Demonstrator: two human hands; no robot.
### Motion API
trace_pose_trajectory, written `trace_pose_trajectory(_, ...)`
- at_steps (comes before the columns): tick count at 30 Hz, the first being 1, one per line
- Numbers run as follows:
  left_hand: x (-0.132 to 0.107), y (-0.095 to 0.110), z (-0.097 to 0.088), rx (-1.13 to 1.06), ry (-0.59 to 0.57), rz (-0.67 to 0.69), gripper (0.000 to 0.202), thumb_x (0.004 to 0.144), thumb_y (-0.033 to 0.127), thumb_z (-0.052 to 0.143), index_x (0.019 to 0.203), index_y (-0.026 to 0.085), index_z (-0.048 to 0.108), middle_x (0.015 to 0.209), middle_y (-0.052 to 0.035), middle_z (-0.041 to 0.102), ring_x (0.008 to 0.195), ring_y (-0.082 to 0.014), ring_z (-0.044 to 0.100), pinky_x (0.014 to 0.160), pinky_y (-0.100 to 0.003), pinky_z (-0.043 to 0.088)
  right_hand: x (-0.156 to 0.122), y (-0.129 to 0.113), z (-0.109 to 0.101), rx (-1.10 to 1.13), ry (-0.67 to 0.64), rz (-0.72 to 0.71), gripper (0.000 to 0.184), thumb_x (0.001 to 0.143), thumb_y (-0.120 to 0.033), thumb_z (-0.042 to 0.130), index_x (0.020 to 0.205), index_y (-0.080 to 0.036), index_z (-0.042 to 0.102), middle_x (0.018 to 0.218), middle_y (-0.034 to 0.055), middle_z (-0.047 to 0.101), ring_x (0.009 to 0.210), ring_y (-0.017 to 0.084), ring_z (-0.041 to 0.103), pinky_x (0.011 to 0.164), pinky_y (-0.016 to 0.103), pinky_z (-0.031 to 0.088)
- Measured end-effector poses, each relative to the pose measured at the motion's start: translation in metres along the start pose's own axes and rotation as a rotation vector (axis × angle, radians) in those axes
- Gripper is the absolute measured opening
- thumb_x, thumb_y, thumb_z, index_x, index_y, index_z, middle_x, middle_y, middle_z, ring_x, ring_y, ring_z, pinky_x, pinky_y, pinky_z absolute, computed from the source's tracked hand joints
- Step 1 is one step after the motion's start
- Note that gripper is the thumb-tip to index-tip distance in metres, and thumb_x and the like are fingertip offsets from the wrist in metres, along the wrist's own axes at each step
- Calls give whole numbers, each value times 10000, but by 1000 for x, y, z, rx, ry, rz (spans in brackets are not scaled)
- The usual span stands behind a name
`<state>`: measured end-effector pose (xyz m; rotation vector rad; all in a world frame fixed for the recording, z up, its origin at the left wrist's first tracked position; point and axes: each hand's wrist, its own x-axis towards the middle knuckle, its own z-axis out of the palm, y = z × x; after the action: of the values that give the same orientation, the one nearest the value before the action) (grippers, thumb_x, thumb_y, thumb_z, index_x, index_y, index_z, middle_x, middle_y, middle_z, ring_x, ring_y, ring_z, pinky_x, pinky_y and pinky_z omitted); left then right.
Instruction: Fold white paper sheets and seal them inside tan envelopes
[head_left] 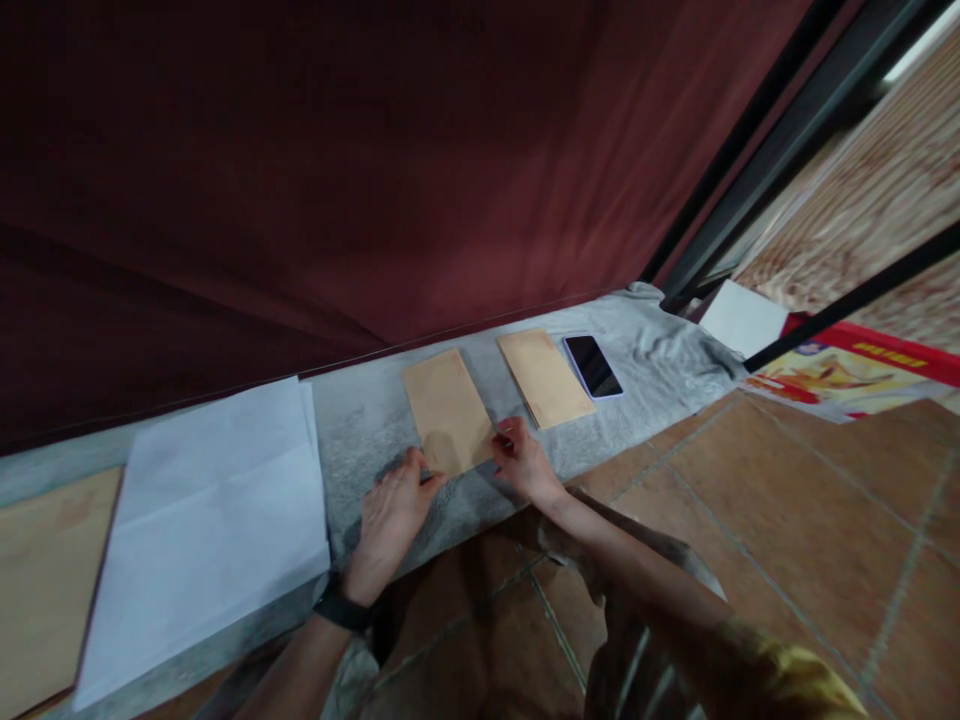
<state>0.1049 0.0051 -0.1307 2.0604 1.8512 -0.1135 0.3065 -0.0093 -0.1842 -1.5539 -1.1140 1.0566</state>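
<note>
A brown paper envelope (448, 405) lies on the grey cloth in front of me. My left hand (394, 505) pinches its near left corner between thumb and fingers. At its near right corner, my right hand (521, 460) has its fingers closed on the edge. Just to the right rests a stack of similar brown envelopes (546, 378), and beyond it a dark-screened phone (593, 365) in a pale purple case. Left of my hands lie large white paper sheets (217, 510) with a crease across them.
The grey cloth (352, 430) covers a narrow ledge along a dark red curtain (375, 180). A larger brown envelope stack (52, 590) lies at the far left. Black poles (750, 150), a white box (744, 318) and a red-yellow printed box (847, 375) stand right, above floor tiles (787, 500).
</note>
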Motion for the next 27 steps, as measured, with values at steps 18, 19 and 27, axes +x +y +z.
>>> trace_pose_trajectory(18,41,59,36,-1267,-49,131,534,801,500,707,1183,130,657,970,-98,716,829,-196,704,720,-315,570,44,-23,-140,338,240,4,495,613,-425,821,1009,-176,659,685,-52,590,573,100,586,589,267,570)
trace_pose_trajectory(19,42,66,40,-1299,-68,136,515,815,470,706,1196,127,658,987,-106,721,842,-194,703,736,-315,572,46,-20,-147,330,267,12,473,617,-415,812,991,-172,654,682,-48,594,565,99,585,578,261,565)
trace_pose_trajectory(27,40,101,54,-1413,-154,174,514,838,341,715,1306,141,643,1295,-153,670,1021,-206,684,890,-314,546,57,-2,-154,-52,408,73,303,761,-302,620,1020,-147,651,689,-18,587,529,109,600,521,233,547)
